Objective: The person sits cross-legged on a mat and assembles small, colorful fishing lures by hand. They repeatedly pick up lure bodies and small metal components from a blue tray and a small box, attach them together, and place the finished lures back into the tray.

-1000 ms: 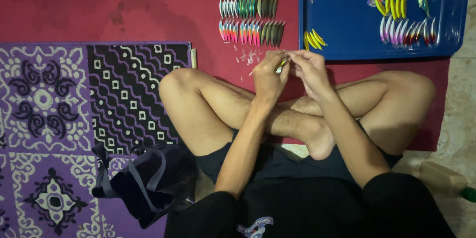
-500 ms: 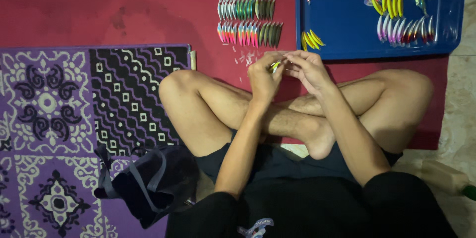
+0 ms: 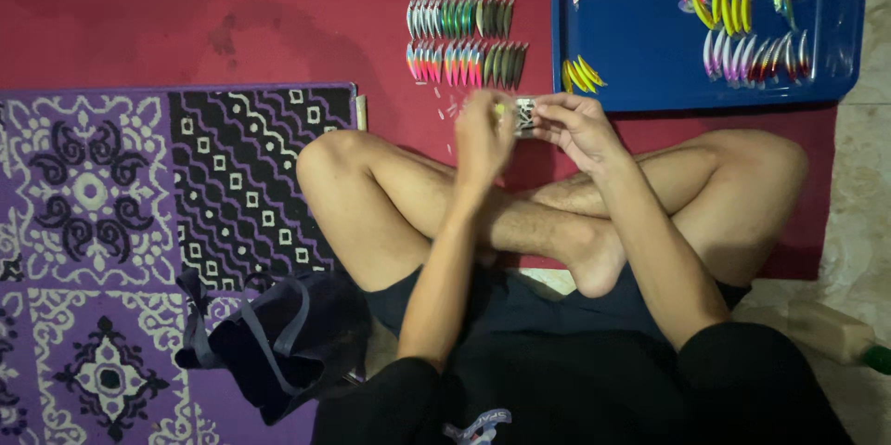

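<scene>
hands pinch small pale strip [image 3: 524,116]; left hand [image 3: 483,134] blurred; right hand [image 3: 577,128] gripping.

lures [image 3: 464,63]: glossy plastic | tray [image 3: 640,55]: smooth blue plastic | mat [image 3: 186,0]: matt cloth

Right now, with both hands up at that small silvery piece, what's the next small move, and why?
Probably steady the left hand first: it is motion-blurred, while the right hand pinches the small silvery piece between them. Then it could join the rows of lures on the red mat.
</scene>
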